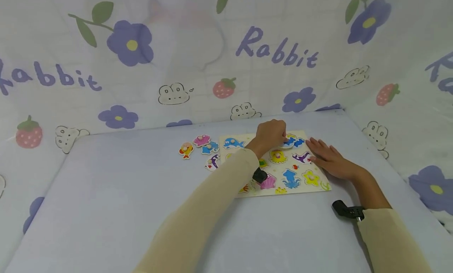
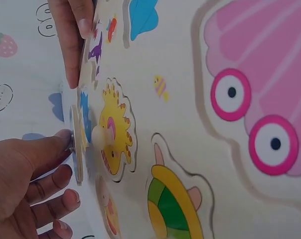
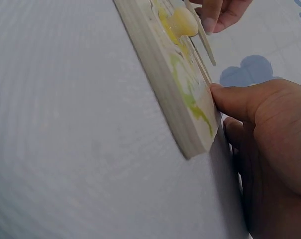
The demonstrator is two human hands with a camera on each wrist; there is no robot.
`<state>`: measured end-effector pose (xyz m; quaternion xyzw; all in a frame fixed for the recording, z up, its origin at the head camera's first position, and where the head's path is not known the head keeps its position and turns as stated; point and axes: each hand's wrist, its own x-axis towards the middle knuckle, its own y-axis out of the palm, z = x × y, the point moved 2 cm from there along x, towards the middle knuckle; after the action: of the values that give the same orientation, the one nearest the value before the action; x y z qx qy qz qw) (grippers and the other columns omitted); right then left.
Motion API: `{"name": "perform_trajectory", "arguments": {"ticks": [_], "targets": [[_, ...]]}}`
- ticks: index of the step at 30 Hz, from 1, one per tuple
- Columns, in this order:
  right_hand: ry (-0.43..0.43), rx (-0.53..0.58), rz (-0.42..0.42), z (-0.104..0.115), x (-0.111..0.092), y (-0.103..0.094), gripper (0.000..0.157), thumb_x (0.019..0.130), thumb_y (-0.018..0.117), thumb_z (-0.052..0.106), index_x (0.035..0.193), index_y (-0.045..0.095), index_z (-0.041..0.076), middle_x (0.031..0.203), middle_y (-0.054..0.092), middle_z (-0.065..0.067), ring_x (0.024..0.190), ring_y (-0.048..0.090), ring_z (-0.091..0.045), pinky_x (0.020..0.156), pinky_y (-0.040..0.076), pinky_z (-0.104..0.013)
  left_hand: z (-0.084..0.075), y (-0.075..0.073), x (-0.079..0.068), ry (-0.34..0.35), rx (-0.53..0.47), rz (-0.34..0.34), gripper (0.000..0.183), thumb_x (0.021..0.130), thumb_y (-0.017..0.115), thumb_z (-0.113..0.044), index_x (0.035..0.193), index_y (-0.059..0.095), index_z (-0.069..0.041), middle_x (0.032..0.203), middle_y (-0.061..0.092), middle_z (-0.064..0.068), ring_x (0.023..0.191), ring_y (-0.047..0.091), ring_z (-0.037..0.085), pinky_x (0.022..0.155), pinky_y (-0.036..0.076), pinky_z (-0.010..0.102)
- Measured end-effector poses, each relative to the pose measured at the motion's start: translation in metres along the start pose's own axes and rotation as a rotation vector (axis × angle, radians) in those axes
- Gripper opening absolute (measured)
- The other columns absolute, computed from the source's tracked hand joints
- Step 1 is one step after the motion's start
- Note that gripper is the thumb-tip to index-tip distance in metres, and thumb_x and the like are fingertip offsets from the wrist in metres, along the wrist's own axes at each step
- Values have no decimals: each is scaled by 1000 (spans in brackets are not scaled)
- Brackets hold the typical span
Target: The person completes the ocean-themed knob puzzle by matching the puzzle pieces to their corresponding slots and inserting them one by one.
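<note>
My left hand (image 1: 270, 135) reaches over the far right part of a wooden sea-animal puzzle board (image 1: 252, 192). Between thumb and fingers it pinches a flat wooden puzzle piece (image 2: 77, 149), seen edge-on in the left wrist view, its picture hidden. The piece is tilted close over a blue printed shape (image 1: 299, 142). Below that sits a yellow octopus piece (image 1: 278, 156) with a round knob. My right hand (image 1: 334, 161) lies flat along the board's right edge, fingers stretched out, its thumb (image 3: 232, 97) touching the edge in the right wrist view.
Left of the board lie loose pieces: a red-yellow fish (image 1: 186, 150), a pink shell (image 1: 202, 140), a blue sea animal (image 1: 211, 148) and a purple one (image 1: 212, 163). A whale piece (image 1: 231, 143) sits at the board's far left corner. A patterned curtain (image 1: 198, 68) hangs behind the table.
</note>
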<state>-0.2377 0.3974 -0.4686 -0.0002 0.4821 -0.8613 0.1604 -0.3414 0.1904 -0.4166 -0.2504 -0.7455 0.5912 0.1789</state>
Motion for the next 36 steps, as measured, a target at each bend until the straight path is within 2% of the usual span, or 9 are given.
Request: {"name": "perform_trajectory", "arguments": {"ticks": [5, 11, 18, 23, 29, 36], "targets": [[12, 2, 9, 2, 3, 0, 70, 108, 44, 38, 163, 9, 13, 169, -1, -17, 153, -12, -42, 117, -13, -62, -1, 2, 3, -16, 15, 8, 23, 95, 72, -40, 97, 65, -18, 86, 64, -8, 77, 59, 9, 69, 48, 27], [82, 3, 1, 4, 5, 2, 83, 105, 46, 44, 162, -5, 10, 168, -7, -18, 153, -13, -40, 119, -13, -56, -4, 3, 4, -28, 30, 12, 22, 93, 73, -38, 98, 66, -18, 88, 65, -9, 78, 60, 9, 72, 49, 29], [52, -10, 7, 7, 6, 1, 75, 107, 45, 39, 162, 6, 7, 169, -6, -16, 153, -12, -40, 118, -13, -57, -5, 8, 10, -32, 40, 9, 22, 94, 72, -39, 100, 67, -18, 87, 65, -8, 78, 60, 9, 72, 49, 29], [44, 9, 8, 6, 4, -1, 73, 107, 44, 37, 161, 6, 5, 168, -6, -17, 153, -13, -40, 118, -14, -58, -8, 8, 11, -14, 50, -2, 22, 95, 71, -39, 100, 67, -18, 86, 65, -8, 78, 60, 9, 73, 49, 29], [40, 25, 5, 3, 2, -3, 73, 107, 45, 35, 161, 7, 4, 168, -5, -19, 153, -12, -41, 117, -14, -58, -14, 10, 12, 38, 30, -2, 22, 95, 71, -38, 99, 68, -17, 85, 65, -7, 75, 59, 10, 69, 47, 26], [57, 8, 3, 1, 0, -4, 74, 107, 46, 38, 162, 7, 7, 169, -6, -16, 153, -12, -39, 118, -13, -58, -20, 15, 18, 23, 64, -12, 22, 95, 72, -39, 102, 69, -18, 88, 66, -8, 76, 59, 9, 69, 48, 26]]}}
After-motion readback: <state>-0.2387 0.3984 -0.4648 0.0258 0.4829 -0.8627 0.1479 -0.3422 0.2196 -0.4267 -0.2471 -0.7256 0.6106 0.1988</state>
